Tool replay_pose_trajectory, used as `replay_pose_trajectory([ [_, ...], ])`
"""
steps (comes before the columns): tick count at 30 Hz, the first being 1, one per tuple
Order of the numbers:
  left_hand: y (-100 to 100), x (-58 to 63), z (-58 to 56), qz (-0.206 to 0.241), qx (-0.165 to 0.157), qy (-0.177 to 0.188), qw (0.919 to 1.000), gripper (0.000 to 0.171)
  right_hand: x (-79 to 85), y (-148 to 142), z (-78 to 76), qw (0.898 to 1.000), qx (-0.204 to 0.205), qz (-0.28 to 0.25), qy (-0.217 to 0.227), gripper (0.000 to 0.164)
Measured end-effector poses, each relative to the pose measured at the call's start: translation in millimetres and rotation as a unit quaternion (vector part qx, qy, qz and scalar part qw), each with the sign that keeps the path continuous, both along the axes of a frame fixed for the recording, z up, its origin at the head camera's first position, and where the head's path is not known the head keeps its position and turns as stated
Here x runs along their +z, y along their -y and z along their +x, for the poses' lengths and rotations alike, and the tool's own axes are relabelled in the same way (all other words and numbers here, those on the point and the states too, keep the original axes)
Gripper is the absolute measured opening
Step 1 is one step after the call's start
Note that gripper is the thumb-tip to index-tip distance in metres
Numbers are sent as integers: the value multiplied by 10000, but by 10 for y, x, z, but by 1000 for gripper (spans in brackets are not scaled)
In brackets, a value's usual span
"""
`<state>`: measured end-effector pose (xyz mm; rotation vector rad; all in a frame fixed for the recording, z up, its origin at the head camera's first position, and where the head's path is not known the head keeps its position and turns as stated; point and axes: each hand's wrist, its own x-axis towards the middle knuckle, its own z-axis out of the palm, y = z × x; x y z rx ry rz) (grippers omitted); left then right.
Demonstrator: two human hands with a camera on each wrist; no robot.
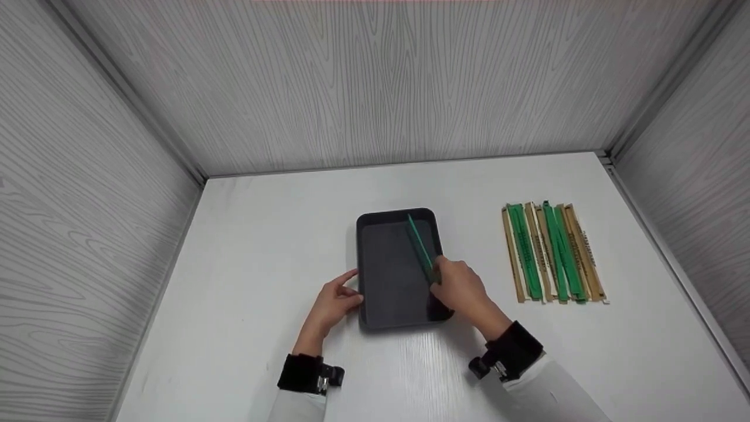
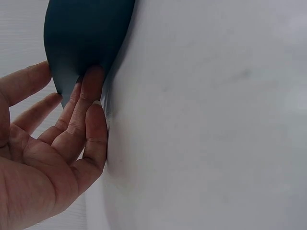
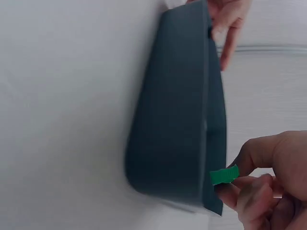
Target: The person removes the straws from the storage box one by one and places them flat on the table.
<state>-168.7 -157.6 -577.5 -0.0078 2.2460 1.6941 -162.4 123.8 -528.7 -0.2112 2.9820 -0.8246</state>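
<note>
A dark, shallow rectangular tray (image 1: 391, 319) stands on the white table between the hands. My left hand (image 1: 333, 302) rests its fingertips on the tray's left side; in the left wrist view, fingers (image 2: 92, 88) press on its outer wall. At the tray's right side, my right hand (image 1: 463, 288) pinches a slim green stick packet (image 1: 420, 240) by its near end. The packet slants over the tray's interior, its far end close to the back wall. In the right wrist view, the packet's green end (image 3: 224, 175) pokes out between thumb and fingers.
To the right lies a row of green, brown and white stick packets (image 1: 554, 252), side by side. Grey wood-grain panels (image 1: 375, 88) wall in the table (image 1: 263, 234) at the back and both sides.
</note>
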Motion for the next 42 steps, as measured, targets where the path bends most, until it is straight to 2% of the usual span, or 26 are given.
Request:
replay_pose_trajectory([
  [7,0,0,-3,46,-4,25,10000,63,166,-358,38,9983,-140,-550,91,26],
  [13,-6,23,7,34,3,81,10000,63,166,-795,45,9974,-493,-534,4,28],
  [18,-3,25,9,29,21,79,10000,63,161,-1179,56,9927,-990,-489,488,35],
  [20,-1,21,9,18,30,76,10000,63,151,-1325,60,9908,-1118,-478,600,37],
  [26,-2,5,-8,-23,20,56,10000,62,30,-1678,80,9889,-1366,-232,532,37],
  [34,4,3,-12,-25,21,47,10000,63,-123,-1869,48,9843,-1564,-202,795,40],
  [35,1,25,-6,-55,-10,39,10000,63,-134,-1880,45,9841,-1560,-151,831,41],
  [40,-38,343,116,-138,-171,-26,9998,61,-166,-1892,44,9856,-1502,132,764,42],
  [42,-42,382,126,-113,-191,-14,9998,61,-176,-1893,42,9859,-1499,176,723,41],
])
